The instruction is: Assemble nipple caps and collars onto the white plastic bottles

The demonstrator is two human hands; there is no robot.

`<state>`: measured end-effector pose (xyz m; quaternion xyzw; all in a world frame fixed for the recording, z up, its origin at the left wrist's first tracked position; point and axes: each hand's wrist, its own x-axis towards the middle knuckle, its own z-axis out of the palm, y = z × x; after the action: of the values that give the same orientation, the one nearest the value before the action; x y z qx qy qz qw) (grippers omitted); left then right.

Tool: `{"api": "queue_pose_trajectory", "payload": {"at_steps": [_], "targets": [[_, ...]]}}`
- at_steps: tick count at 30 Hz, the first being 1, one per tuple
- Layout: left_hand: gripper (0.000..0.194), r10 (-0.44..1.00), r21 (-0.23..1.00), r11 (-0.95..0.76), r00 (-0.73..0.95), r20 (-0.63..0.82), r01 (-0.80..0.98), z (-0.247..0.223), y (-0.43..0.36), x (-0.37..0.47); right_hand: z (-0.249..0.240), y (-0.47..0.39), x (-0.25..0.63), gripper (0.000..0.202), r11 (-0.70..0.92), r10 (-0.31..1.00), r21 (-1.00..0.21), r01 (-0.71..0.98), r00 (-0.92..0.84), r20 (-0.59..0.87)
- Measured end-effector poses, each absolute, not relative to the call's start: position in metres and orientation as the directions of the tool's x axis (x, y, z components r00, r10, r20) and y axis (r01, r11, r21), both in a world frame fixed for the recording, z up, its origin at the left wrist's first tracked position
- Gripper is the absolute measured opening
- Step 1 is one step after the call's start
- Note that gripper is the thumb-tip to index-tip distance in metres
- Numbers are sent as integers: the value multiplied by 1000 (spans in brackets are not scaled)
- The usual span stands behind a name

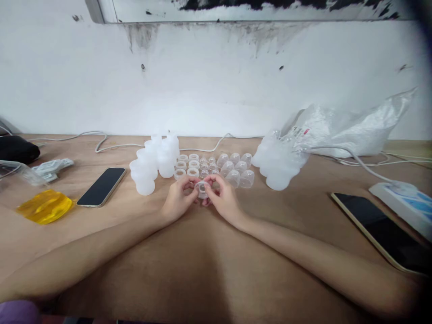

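Between my two hands is a small translucent plastic ring (pixel 202 190), pinched at both sides by fingers and thumbs above the table. My left hand (pixel 180 197) is closed on its left side, and my right hand (pixel 223 198) on its right. Just beyond my hands, rows of similar white rings (pixel 180 165) lie on the wood. Beside them sit several small clear pieces (pixel 204 165), then clear dome-shaped caps (pixel 240 166) to the right. White translucent bottles (pixel 145 171) stand grouped at the left of these rows.
A second cluster of white bottles (pixel 278 166) stands at right, before a large plastic bag (pixel 340 128). Phones lie at left (pixel 101 186) and right (pixel 381 229), the latter near a white power strip (pixel 405 204). A yellow packet (pixel 45 207) lies far left; a white cable (pixel 216 146) runs behind.
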<state>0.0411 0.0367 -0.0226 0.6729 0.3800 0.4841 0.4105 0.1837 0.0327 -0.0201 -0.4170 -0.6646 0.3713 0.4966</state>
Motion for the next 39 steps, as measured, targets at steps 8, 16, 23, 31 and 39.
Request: {"api": "queue_pose_trajectory", "payload": {"at_steps": [8,16,23,31,39], "targets": [[16,905,921,-377,251,343,101,-26,38,42,-19,30,183,8,421,906,-864,275,-173,386],[14,908,909,-389,228,351,152,-27,39,41,-21,28,181,22,359,930,-916,180,-159,333],[12,831,780,-556,160,533,286,-27,43,35,-17,28,186,28,-104,965,-965,-240,-258,-39],[37,686,536,-720,333,647,441,-11,18,29,-18,34,201,29,6,944,-985,-171,-323,62],[58,647,456,-356,-137,750,816,0,15,-59,-16,28,225,42,24,960,-999,-31,-277,32]]}}
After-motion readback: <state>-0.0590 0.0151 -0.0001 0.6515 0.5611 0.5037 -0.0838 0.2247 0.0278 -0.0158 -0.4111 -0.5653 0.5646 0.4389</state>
